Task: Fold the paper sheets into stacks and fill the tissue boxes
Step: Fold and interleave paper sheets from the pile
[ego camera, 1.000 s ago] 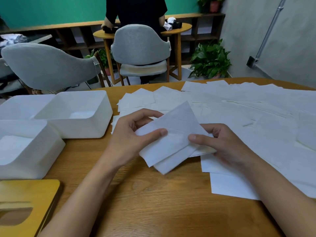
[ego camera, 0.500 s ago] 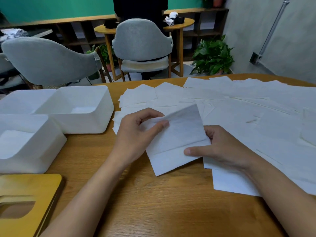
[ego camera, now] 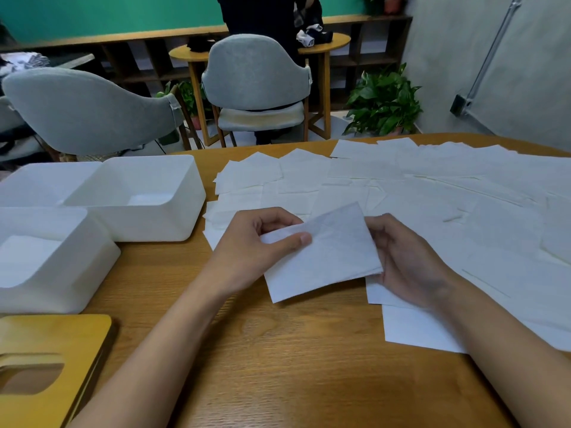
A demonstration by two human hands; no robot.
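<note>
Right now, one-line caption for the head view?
Left hand and right hand hold a paper sheet over the wooden table, white tissue boxes at left.

Folded white sheet (ego camera: 324, 254) tilted at centre.
I see loose sheets (ego camera: 432, 193) spread right, open tissue boxes (ego camera: 167, 227) left.
</note>
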